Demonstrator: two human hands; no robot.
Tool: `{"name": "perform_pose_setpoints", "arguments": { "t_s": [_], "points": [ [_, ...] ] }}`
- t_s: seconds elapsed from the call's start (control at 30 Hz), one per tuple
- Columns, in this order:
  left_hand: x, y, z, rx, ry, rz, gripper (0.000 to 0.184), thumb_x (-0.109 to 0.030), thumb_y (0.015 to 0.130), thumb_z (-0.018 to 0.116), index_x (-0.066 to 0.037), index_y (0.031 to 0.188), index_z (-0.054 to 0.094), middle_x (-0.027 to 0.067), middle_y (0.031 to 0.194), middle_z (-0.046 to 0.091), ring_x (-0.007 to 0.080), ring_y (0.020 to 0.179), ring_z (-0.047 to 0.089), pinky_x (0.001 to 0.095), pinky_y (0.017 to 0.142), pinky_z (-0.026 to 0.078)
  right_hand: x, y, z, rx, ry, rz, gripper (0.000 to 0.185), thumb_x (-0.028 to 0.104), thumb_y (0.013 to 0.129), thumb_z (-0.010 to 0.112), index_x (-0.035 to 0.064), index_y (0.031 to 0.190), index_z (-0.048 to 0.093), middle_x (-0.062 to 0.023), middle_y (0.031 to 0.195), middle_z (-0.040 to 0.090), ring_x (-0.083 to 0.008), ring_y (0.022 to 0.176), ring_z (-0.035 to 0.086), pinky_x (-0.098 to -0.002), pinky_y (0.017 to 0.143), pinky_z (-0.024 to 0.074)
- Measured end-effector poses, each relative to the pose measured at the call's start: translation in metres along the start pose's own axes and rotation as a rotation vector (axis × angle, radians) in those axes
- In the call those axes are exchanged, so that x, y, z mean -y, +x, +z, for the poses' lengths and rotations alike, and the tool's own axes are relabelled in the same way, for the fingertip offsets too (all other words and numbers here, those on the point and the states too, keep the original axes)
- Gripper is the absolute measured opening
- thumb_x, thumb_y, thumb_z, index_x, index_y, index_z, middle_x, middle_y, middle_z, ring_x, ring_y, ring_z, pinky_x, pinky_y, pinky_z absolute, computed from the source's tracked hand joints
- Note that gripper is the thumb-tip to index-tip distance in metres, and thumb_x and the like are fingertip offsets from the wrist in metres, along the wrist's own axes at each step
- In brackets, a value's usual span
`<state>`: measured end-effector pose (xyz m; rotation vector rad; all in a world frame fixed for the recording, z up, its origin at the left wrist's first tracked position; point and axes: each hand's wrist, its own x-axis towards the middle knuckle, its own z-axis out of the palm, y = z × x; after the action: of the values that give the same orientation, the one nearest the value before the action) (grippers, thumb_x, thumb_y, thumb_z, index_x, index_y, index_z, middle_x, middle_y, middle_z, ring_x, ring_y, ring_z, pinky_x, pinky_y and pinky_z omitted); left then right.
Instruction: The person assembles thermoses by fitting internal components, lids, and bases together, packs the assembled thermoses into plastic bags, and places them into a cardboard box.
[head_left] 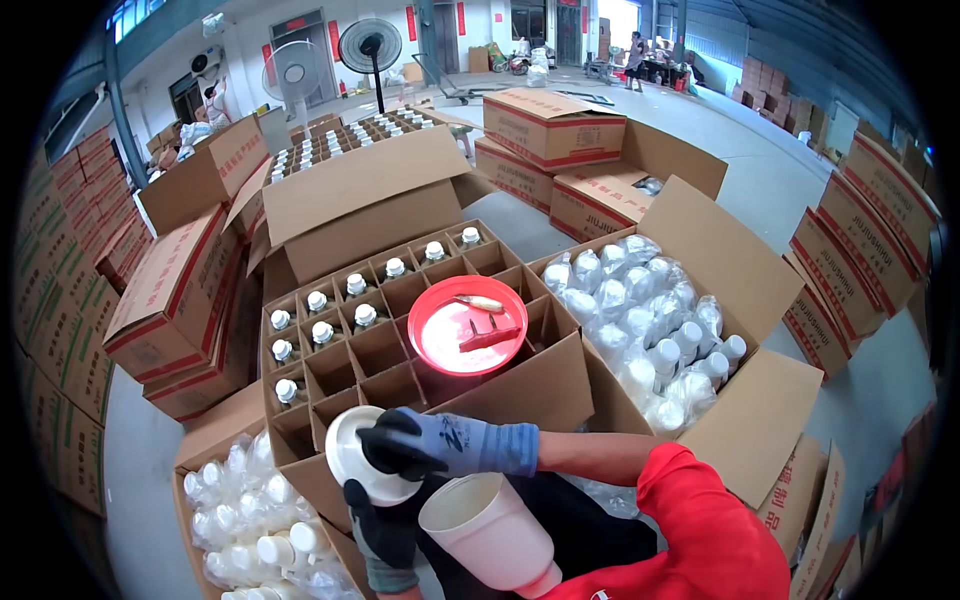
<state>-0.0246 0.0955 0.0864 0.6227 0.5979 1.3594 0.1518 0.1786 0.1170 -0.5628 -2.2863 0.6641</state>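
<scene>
A round white plastic piece (345, 450), with a rim and a raised centre, is held low over the front edge of the divided carton (540, 400). Across its top lie the dark fingertips of my right hand (430, 443), in a blue glove and closed on it. My left hand (378, 530), in a grey and black glove, is below with its fingers at the piece's lower edge; its grip is partly hidden. Near my lap tilts a white vessel (490, 530), wide mouth up and narrow at the bottom. White-capped bottles (356, 285) stand in several carton cells.
On the dividers rests a red-rimmed tub lid (467, 365) with a knife-like tool and a red tool. Open cartons of plastic-wrapped white bottles stand at right (640, 320) and lower left (255, 520). Stacked boxes (180, 310), fans (370, 47) and a distant person (635, 60) are beyond.
</scene>
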Motion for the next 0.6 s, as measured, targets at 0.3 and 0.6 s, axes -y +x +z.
{"name": "perform_pose_setpoints", "arguments": {
  "t_s": [0.3,0.6],
  "points": [
    [-0.015,0.002,0.003,0.455,1.756,0.903,0.049,-0.032,0.070,0.078,-0.030,0.118,0.069,0.0103,0.134,0.049,0.0382,0.126,0.044,0.0630,0.109,0.028,-0.024,-0.035,-0.009,-0.012,1.068,0.259,0.042,0.028,0.096,0.060,0.0010,0.128,0.056,-0.0054,0.114,0.067,-0.0108,0.098,0.061,-0.0311,0.088,0.0520],
    [0.010,0.008,-0.016,0.540,1.016,-0.159,0.045,-0.016,0.091,0.064,-0.009,0.134,0.056,0.0142,0.129,0.061,0.0278,0.124,0.054,0.0336,0.105,0.040,-0.168,-0.014,-0.104,0.095,-0.750,0.835,0.061,0.053,0.080,0.069,0.0087,0.121,0.057,-0.0186,0.100,0.069,-0.0323,0.093,0.067,-0.0451,0.084,0.0521]
  ]
}}
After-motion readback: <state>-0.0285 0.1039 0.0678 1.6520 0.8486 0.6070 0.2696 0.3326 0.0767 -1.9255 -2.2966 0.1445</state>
